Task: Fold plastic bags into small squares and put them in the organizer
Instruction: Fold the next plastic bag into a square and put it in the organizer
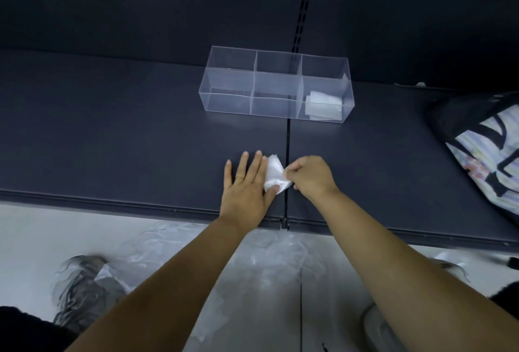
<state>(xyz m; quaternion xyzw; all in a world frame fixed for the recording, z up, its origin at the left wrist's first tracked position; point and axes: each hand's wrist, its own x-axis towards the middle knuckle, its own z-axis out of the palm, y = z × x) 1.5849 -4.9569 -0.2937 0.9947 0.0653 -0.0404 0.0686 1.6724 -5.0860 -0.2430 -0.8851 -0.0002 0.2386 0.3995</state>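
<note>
Crumpled clear bags (pixel 157 256) lie on the floor. Left hand (pixel 247 186) lies flat, fingers straight, pressing the folded plastic bag (pixel 273 173) against the dark shelf (pixel 112 141); right hand (pixel 311 174) pinches that bag's right edge with curled fingers. Behind, the clear organizer (pixel 224 99) holds a second folded bag (pixel 324 104) in its right front compartment. Patterned tote (pixel 488 155) sits far right.

Folded plastic bag (pixel 273 173): left edge lies under the left hand (pixel 247 186), right corner is buried in the curled fingers of the right hand (pixel 311 176). Layer count unreadable.

White folded bags (pixel 324 104) in the right front compartment of the organizer (pixel 276 85): number not resolvable through the hazy wall.

Patterned tote bag (pixel 488 155): cut off by the right edge.

Grey shoe (pixel 81 284), lower left: motion-blurred.

Loose clear bags (pixel 269 256) on the floor: partly behind both forearms.

White scrap (pixel 420 84), far right of the shelf: too small to identify.
</note>
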